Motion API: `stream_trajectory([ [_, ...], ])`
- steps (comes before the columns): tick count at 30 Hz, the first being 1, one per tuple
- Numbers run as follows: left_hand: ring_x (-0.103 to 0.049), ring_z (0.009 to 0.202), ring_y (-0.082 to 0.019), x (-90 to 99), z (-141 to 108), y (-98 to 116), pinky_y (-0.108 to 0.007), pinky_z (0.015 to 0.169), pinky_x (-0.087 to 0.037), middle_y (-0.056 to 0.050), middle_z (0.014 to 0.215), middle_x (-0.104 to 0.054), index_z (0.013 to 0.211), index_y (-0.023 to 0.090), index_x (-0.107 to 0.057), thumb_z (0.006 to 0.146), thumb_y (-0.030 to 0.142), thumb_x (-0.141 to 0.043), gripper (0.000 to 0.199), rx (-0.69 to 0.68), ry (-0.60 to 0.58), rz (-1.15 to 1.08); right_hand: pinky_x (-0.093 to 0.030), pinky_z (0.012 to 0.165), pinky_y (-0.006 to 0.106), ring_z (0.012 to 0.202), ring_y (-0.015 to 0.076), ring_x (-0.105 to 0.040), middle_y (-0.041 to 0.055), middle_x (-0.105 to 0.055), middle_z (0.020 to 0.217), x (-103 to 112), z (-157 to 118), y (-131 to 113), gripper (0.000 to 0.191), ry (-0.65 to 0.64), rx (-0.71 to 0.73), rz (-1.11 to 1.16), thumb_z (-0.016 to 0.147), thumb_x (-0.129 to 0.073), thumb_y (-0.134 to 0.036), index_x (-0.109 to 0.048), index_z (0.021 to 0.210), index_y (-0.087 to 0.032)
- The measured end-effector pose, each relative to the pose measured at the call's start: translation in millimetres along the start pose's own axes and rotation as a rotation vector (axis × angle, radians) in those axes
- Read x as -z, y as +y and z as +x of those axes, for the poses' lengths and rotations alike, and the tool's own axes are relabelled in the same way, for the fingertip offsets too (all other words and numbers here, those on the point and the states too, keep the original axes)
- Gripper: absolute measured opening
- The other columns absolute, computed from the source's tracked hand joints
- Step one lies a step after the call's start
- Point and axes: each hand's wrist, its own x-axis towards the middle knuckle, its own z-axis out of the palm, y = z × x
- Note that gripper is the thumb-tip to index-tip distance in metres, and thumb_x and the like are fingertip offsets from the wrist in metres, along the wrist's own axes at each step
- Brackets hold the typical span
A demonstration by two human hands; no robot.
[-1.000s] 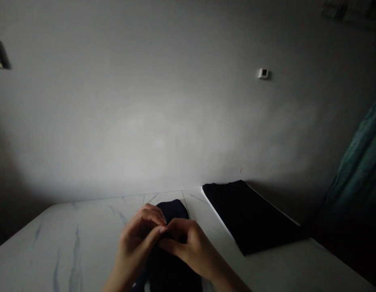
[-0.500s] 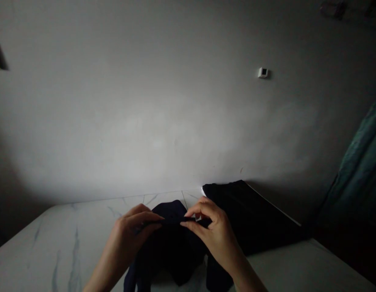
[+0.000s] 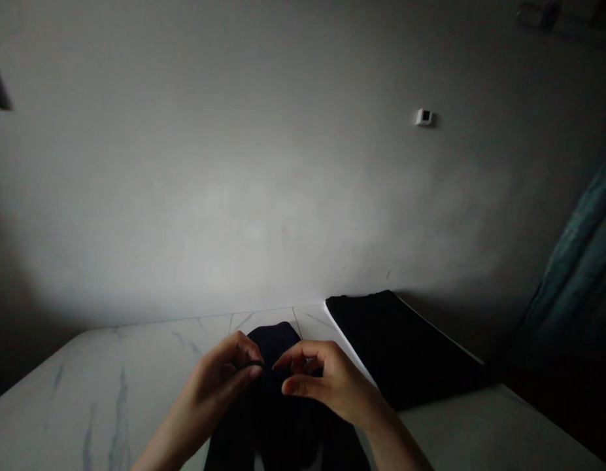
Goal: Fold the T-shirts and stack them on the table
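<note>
A dark navy garment (image 3: pixel 283 418) hangs and lies at the bottom middle, its upper part resting on the marbled white table (image 3: pixel 150 366). My left hand (image 3: pixel 229 373) pinches a dark edge of it between thumb and fingertips. Just to the right, my right hand (image 3: pixel 315 379) has thumb and index finger apart in front of the cloth, with nothing visible between them. The two hands are separated by a small gap. The garment's lower folds are too dark to make out.
Black folded cloth (image 3: pixel 405 347) lies at the table's back right, with a white edge along its left side. Behind the table stands a grey wall (image 3: pixel 263 163) with a small white device (image 3: pixel 423 118). A teal curtain (image 3: pixel 584 248) hangs at the far right.
My right hand has let go of the dark edge and its fingers have parted. The garment's lower part now hangs down in front and looks wider. My left hand keeps its pinch.
</note>
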Motion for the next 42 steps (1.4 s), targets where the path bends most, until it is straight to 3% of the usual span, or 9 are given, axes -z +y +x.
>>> stream_trajectory([
  [8, -0.058, 0.071, -0.014, -10.9, -1, 2, -0.024, 0.062, -0.046, 0.000, 0.075, -0.062, 0.079, 0.021, -0.059, 0.083, 0.033, -0.057, 0.013, -0.025, 0.019, 0.036, -0.045, 0.071, 0.027, 0.080, 0.0160, -0.061, -0.0022, -0.067, 0.083, -17, -5, -7, 0.028, 0.105, 0.006, -0.115, 0.064, -0.087, -0.038, -0.072, 0.081, -0.023],
  [14, -0.060, 0.071, -0.015, -1.8, 0, 1, -0.023, 0.062, -0.047, 0.000, 0.076, -0.062, 0.073, 0.022, -0.066, 0.078, 0.027, -0.061, 0.008, -0.087, 0.067, 0.190, -0.045, 0.073, 0.027, 0.078, 0.0152, -0.062, -0.0027, -0.068, 0.078, -15, -6, -6, 0.009, 0.197, -0.036, -0.240, 0.076, -0.074, -0.020, -0.066, 0.078, -0.021],
  [19, -0.058, 0.068, -0.016, 7.0, 3, 1, -0.025, 0.061, -0.046, -0.001, 0.076, -0.063, 0.072, 0.023, -0.067, 0.077, 0.031, -0.063, 0.010, -0.061, 0.068, 0.309, -0.046, 0.073, 0.028, 0.081, 0.0166, -0.063, 0.0009, -0.068, 0.087, -8, -11, -8, 0.003, 0.239, 0.045, -0.383, 0.087, -0.059, -0.018, -0.060, 0.088, -0.021],
  [23, -0.056, 0.072, -0.017, 1.4, 2, -3, -0.026, 0.066, -0.045, -0.001, 0.077, -0.062, 0.078, 0.023, -0.063, 0.081, 0.036, -0.057, 0.015, 0.019, 0.056, 0.169, -0.046, 0.071, 0.026, 0.081, 0.0158, -0.062, 0.0015, -0.066, 0.088, -10, -12, -7, 0.006, 0.231, 0.131, -0.390, 0.091, -0.052, -0.018, -0.056, 0.091, -0.021],
  [30, -0.049, 0.070, -0.014, -6.0, -2, -6, -0.023, 0.062, -0.039, 0.002, 0.077, -0.055, 0.081, 0.022, -0.054, 0.081, 0.039, -0.058, 0.018, 0.197, 0.110, -0.198, -0.046, 0.073, 0.025, 0.079, 0.0138, -0.062, -0.0014, -0.067, 0.085, -13, -8, -3, 0.006, 0.246, 0.170, -0.345, 0.089, -0.061, -0.016, -0.063, 0.087, -0.022],
  [35, -0.050, 0.064, -0.015, -4.5, 0, 0, -0.023, 0.058, -0.040, 0.003, 0.066, -0.057, 0.091, 0.023, -0.067, 0.073, 0.048, -0.070, 0.031, 0.094, -0.022, 0.041, -0.046, 0.076, 0.025, 0.083, 0.0144, -0.064, -0.0009, -0.068, 0.087, -15, -8, -4, 0.008, 0.212, 0.176, -0.329, 0.087, -0.066, -0.014, -0.066, 0.087, -0.022],
  [38, -0.061, 0.073, -0.019, -6.5, 0, -1, -0.026, 0.068, -0.047, 0.000, 0.075, -0.069, 0.088, 0.025, -0.073, 0.073, 0.039, -0.070, 0.021, 0.091, -0.091, 0.187, -0.047, 0.076, 0.025, 0.083, 0.0148, -0.064, -0.0008, -0.069, 0.086, -15, -8, -5, 0.007, 0.190, 0.163, -0.331, 0.086, -0.068, -0.015, -0.068, 0.085, -0.022],
  [42, -0.065, 0.074, -0.018, -10.7, 0, -3, -0.026, 0.069, -0.049, -0.001, 0.080, -0.071, 0.079, 0.027, -0.074, 0.080, 0.032, -0.062, 0.013, 0.002, -0.050, 0.290, -0.048, 0.076, 0.026, 0.083, 0.0155, -0.065, -0.0008, -0.069, 0.088, -15, -6, -6, 0.006, 0.162, 0.149, -0.320, 0.085, -0.069, -0.017, -0.068, 0.086, -0.023],
])
